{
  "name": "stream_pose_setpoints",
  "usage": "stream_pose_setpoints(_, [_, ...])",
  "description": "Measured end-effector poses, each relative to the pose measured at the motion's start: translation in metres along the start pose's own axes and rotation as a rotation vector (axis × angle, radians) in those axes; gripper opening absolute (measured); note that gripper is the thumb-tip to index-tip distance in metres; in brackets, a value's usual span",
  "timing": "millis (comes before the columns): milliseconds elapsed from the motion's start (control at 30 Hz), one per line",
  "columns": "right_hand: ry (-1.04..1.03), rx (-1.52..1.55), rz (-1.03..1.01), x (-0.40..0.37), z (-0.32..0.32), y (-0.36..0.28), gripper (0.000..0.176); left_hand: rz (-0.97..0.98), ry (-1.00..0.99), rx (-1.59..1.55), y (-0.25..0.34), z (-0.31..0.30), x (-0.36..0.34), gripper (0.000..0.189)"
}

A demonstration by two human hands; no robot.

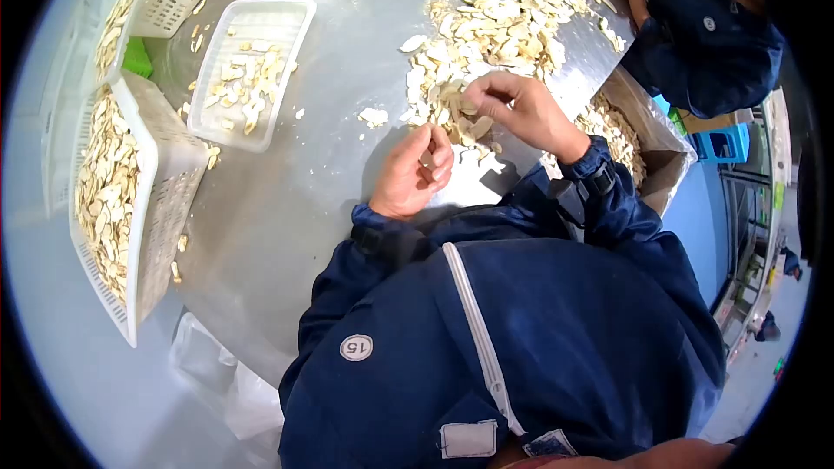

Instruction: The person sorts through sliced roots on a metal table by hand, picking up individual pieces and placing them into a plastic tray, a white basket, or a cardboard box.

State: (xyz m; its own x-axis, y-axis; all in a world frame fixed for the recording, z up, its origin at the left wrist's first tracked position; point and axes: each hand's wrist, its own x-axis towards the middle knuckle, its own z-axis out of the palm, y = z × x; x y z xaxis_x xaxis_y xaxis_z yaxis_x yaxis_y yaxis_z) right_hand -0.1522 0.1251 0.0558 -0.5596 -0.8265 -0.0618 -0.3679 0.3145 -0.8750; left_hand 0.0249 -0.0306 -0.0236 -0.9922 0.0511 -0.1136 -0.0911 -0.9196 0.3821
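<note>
Pale dried slices (499, 30) lie in a long heap on the metal table, running from the far side down to my hands. My right hand (526, 113) is over the near end of the heap, thumb and forefinger pinched together. Whatever is between those fingertips, if anything, I cannot make out. To its left, my left hand (413, 174) is closed with curled fingers beside the heap; its contents are hidden. A shallow white tray (198, 108) with some slices in it rests on the table further left.
At the left edge stands a white perforated basket (169, 200) full of slices, with another basket (178, 0) behind it. A lined box (669, 174) of slices is close on my right. A co-worker (708, 35) in dark blue works at the far right.
</note>
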Motion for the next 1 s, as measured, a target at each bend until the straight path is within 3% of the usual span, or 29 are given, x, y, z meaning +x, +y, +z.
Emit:
stream_pose_setpoints(100, [0.016,-0.337,0.061,-0.003,-0.019,-0.006,0.019,0.033,0.021,-0.029,-0.001,-0.002,-0.001,0.034])
stream_pose_setpoints(233, [-0.047,-0.448,-0.186,-0.023,-0.005,0.020,0.021,0.036,0.052,-0.041,-0.001,0.002,0.000,0.034])
stream_pose_setpoints(300, [0.010,-0.453,-0.196,-0.028,0.001,0.024,0.022,0.024,0.037,-0.041,0.000,0.001,0.000,0.034])
stream_pose_setpoints(400, [-0.049,-0.336,0.119,-0.029,-0.001,0.017,0.021,0.013,0.056,-0.031,0.000,0.003,0.000,0.035])
stream_pose_setpoints(500, [0.022,-0.096,0.208,-0.032,-0.003,0.016,0.023,0.014,0.078,-0.020,-0.001,0.004,0.000,0.035])
stream_pose_setpoints(800, [0.045,0.244,0.218,-0.032,0.003,0.028,0.034,-0.012,0.047,-0.040,-0.001,-0.004,0.000,0.038])
stream_pose_setpoints(1000, [0.105,-0.014,0.007,-0.032,0.008,0.012,0.027,0.020,0.047,-0.031,-0.003,-0.004,0.001,0.036])
